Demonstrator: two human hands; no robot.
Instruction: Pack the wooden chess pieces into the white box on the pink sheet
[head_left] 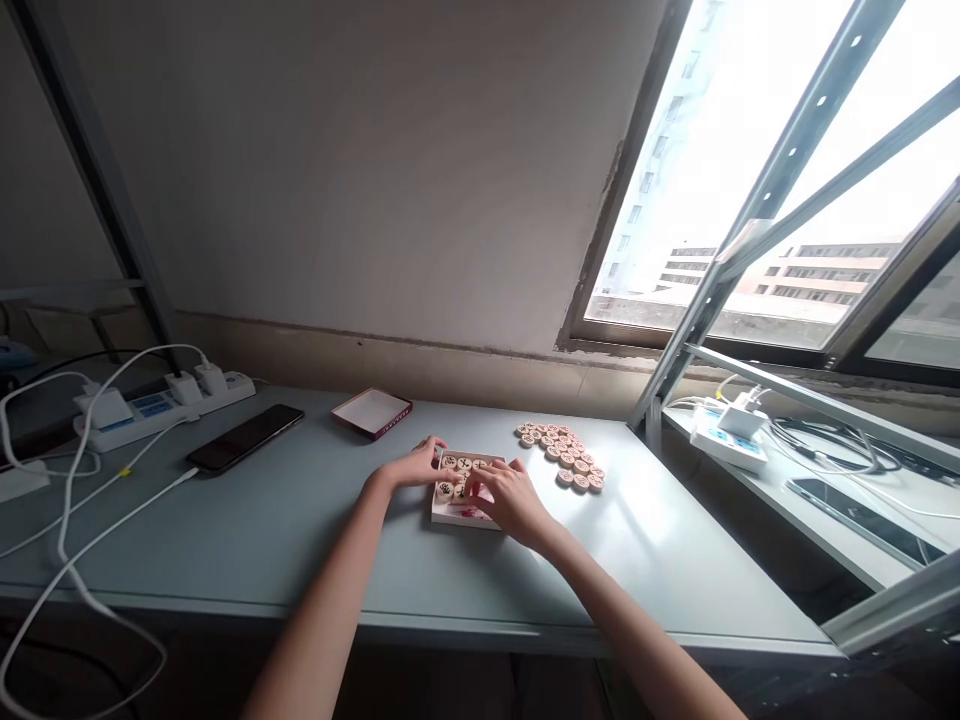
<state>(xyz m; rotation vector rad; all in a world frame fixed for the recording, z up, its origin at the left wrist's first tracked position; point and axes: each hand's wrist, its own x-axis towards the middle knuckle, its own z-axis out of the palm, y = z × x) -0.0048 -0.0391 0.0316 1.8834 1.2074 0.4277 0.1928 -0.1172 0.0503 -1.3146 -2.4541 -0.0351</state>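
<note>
A small white box (455, 515) lies in the middle of the grey table (300, 540), with several round wooden chess pieces (457, 464) set in rows inside it. My left hand (415, 466) rests at the box's left edge, fingers touching it. My right hand (510, 497) lies over the box's right part, fingertips on the pieces; whether it grips one is hidden. A loose pile of more wooden pieces (562, 455) lies on the table just right of the box.
A red-edged box lid (372, 411) lies behind the box. A dark phone (244, 437) and a power strip (161, 399) with white cables sit at the left. A metal frame post (712, 290) and a second shelf with another power strip (729, 437) stand at the right.
</note>
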